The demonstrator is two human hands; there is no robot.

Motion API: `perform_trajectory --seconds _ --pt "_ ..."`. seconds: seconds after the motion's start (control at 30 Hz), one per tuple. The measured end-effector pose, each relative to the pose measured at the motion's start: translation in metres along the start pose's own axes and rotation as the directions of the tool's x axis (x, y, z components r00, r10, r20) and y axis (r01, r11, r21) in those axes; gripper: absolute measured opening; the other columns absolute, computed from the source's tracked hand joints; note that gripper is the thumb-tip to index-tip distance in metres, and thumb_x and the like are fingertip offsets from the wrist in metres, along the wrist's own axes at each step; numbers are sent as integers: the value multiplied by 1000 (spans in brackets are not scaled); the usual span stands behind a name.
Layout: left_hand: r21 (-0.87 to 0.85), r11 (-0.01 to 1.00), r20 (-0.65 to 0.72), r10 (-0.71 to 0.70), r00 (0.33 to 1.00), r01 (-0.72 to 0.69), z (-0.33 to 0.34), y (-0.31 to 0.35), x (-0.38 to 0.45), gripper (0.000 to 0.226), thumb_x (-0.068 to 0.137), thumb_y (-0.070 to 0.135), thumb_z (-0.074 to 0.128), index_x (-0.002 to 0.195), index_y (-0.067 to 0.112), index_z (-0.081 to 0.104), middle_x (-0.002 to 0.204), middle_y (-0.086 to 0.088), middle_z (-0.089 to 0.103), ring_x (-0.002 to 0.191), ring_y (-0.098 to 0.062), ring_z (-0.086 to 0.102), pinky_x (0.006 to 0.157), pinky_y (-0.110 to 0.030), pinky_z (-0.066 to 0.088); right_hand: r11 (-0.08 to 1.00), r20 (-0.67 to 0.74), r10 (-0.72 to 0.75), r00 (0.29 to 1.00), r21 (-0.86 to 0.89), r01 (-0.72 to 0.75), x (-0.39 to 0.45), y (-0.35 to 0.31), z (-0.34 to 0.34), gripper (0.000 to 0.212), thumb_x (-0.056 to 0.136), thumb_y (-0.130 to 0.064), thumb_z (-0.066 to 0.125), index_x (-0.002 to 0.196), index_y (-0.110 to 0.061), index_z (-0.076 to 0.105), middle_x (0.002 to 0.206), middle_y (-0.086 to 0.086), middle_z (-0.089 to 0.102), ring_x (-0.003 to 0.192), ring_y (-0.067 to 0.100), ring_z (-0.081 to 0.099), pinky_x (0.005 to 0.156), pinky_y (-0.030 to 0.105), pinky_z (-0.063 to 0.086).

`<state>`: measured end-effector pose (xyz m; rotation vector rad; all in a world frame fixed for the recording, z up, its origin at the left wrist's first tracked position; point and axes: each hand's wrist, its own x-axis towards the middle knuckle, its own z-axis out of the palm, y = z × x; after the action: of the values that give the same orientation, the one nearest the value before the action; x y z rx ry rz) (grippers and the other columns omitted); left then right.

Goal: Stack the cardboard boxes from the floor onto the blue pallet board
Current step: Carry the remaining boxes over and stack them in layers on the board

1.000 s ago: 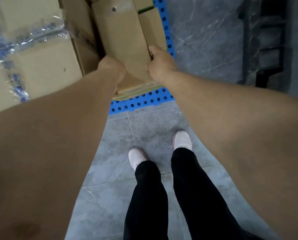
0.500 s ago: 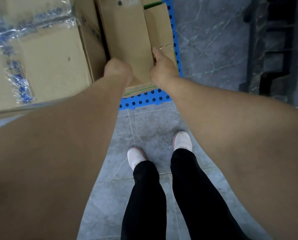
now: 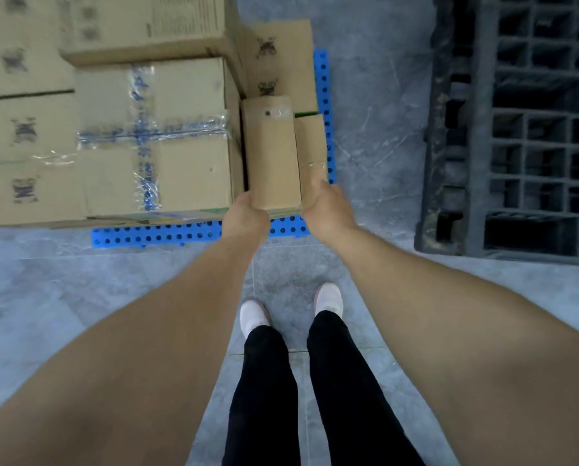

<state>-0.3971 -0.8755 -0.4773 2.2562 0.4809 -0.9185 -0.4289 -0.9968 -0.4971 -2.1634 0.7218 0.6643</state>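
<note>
A narrow cardboard box [image 3: 270, 153] stands at the front right corner of the blue pallet board [image 3: 167, 233]. My left hand [image 3: 244, 216] grips its near left corner and my right hand [image 3: 327, 210] holds its near right side. A lower, slimmer box [image 3: 310, 146] lies against its right side, under my right thumb. Left of it sits a large taped box [image 3: 153, 139] with more boxes stacked behind.
A dark grey plastic pallet [image 3: 513, 129] lies on the floor to the right. Grey tiled floor [image 3: 375, 136] separates it from the blue board. My feet in white shoes [image 3: 254, 314] stand just in front of the board.
The view has pulled back and up, showing more of the stack and the grey pallet. Both hands stay on the narrow box at the board's corner.
</note>
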Motion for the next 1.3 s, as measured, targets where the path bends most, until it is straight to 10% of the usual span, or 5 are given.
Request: perform_trajectory --seconds 0.23,0.4,0.57,1.3 --pt "81 996 12 45 999 -46 -63 -9 -91 56 95 14 40 147 23 23 131 -7 51 80 -17 53 65 -28 45 988 94 -82 992 -124 94 -102 -39 -33 35 92 -12 48 126 -8 45 130 11 43 107 28 52 87 37 47" --pt "180 979 -44 109 993 -99 -106 -25 -143 58 96 19 42 148 22 17 145 -9 39 113 -25 52 77 -27 38 961 104 -168 980 -205 187 -143 -74 -49 35 92 -16 48 126 -7 45 130 11 41 100 26 50 74 27 39" --pt "90 993 -150 91 984 -78 -129 -47 -194 60 95 28 46 148 21 18 152 -5 28 134 -23 36 104 -35 34 917 128 -265 956 -272 291 -170 -105 -57 36 92 -22 49 127 -11 47 130 11 43 108 29 51 84 33 43" --pt "-389 921 -540 -236 808 9 -334 -216 -225 67 92 56 35 147 21 22 158 -5 8 144 -24 13 113 -38 18 457 344 -654 674 -530 714 -282 -362 112 40 96 -39 33 118 -14 55 127 7 47 107 23 52 82 35 41"
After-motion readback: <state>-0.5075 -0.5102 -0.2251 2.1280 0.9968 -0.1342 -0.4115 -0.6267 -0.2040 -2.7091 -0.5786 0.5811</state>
